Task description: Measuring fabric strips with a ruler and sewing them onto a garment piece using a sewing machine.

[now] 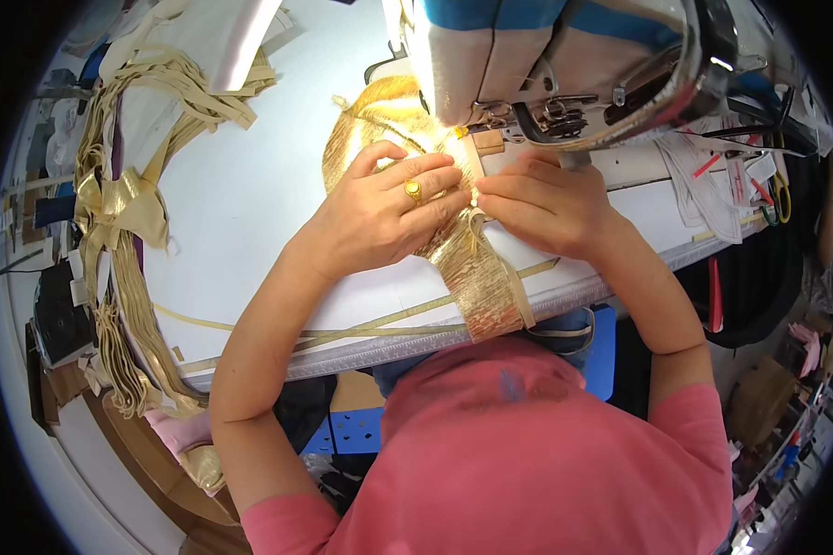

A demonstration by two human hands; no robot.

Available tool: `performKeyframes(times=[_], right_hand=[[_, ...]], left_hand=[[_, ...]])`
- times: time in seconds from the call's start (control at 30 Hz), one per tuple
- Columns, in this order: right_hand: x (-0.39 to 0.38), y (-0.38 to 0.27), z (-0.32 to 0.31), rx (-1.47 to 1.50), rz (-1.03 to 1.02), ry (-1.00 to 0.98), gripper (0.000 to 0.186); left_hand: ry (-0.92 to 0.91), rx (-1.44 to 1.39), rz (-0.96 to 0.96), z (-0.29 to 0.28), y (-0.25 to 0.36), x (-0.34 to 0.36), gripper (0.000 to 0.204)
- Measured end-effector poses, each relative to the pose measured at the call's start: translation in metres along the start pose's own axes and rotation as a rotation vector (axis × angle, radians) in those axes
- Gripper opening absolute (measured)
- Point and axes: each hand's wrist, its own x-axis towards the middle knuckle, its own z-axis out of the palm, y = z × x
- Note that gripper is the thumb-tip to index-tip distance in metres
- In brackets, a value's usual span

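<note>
**Both hands on gold cloth at sewing machine**

Head view, the only one. Crinkled gold metallic fabric point(479, 282) lay on the white table point(222, 231), far part beside the sewing machine point(518, 65) head, near end lapping over the front edge. A narrow tan strip point(515, 280) ran down its right side; looked like edge binding. Left hand point(370, 213): palm down, fingers a bit apart, resting on the cloth, nothing clamped; gold ring point(413, 190) on one finger. Right hand point(555, 203): fingers together at the cloth's right edge; thumb hidden, so couldn't tell whether it pinched.

Step, my read: guiding the edge toward the needle, which I couldn't make out. Doing it well called for light left-hand pressure, cloth flat without dragging, right fingers keeping strip and edge even, slow feed. That crinkled surface seemed apt to pucker or creep. Fingertips were near the stitching area, so worth keeping clear. Loose gold strips point(407, 313) crossed by the near end; could have been caught underneath, better swept aside.

Writing: nothing legible from where I stood. Machine had a plain blue band; pink shirt point(546, 453) bore a blurry blue mark, unreadable. Table's front edge showed ruler-like ticks, figures too small.
</note>
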Motion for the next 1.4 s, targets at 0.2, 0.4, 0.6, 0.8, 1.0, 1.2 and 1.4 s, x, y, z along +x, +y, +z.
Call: performKeyframes(times=[0.2,0.4,0.6,0.8,1.0,1.2,1.4], right_hand=[[0.007,-0.005,-0.006,-0.065,-0.086,0.012,0.020],[0.002,-0.004,-0.001,-0.094,-0.100,-0.007,0.022],[0.003,-0.004,-0.002,-0.107,-0.096,0.028,0.015],[0.002,-0.003,0.003,-0.055,-0.087,-0.060,0.016],[-0.001,-0.003,0.006,-0.106,-0.088,-0.022,0.015],[0.003,0.002,0.005,0.003,0.017,-0.021,0.020],[0.004,0.008,0.004,0.200,0.219,-0.104,0.020]], left_hand=[[-0.017,-0.031,-0.020,-0.003,0.000,0.001,0.037],[-0.059,-0.070,-0.012,-0.003,-0.004,0.004,0.037],[-0.051,-0.071,-0.011,-0.001,-0.004,0.003,0.040],[-0.043,-0.098,-0.051,-0.002,-0.003,0.004,0.042],[-0.041,-0.103,-0.045,0.001,-0.003,0.000,0.043],[0.009,-0.067,-0.103,0.004,-0.004,0.006,0.039],[0.055,-0.013,-0.103,0.005,0.000,0.001,0.037]])
